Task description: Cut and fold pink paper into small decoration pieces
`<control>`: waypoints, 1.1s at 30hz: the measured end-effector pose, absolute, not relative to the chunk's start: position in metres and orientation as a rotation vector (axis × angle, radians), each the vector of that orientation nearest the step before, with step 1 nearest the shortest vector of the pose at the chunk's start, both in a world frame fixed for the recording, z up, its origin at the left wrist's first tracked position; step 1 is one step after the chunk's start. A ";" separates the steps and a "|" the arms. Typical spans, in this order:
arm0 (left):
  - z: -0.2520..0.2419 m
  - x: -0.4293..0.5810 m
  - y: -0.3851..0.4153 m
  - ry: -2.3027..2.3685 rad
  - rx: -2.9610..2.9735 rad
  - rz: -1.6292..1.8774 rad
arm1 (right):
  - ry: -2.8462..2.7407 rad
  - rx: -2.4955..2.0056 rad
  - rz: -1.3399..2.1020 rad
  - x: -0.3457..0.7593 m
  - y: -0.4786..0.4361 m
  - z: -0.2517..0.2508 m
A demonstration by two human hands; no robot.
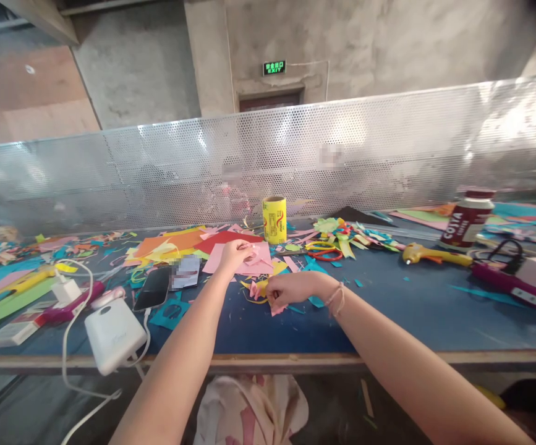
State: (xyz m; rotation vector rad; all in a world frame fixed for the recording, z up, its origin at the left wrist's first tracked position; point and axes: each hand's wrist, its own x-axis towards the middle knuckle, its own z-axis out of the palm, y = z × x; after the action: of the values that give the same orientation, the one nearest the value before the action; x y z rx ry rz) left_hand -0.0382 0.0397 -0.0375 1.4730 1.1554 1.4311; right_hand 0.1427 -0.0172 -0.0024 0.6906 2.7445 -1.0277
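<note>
My left hand is closed in a pinch on the edge of a pink paper sheet lying on the blue table. My right hand is closed round a small pink paper scrap just in front of that sheet, with a yellow strip beside it. Red, orange and yellow sheets lie behind my left hand.
A yellow tape roll stands behind the sheets. A black phone, a white power bank with cable, scissors, a yellow glue gun, a coffee bottle and a perforated metal screen surround the area.
</note>
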 end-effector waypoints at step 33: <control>-0.004 -0.045 0.015 0.965 1.427 1.321 | 3.095 1.683 -1.741 0.129 0.019 -0.021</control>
State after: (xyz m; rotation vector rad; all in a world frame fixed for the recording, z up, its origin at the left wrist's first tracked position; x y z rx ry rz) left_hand -0.0448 0.0152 -0.0041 1.4271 0.9650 1.3208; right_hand 0.1294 0.0188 -0.0209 1.6825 3.0945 -1.7413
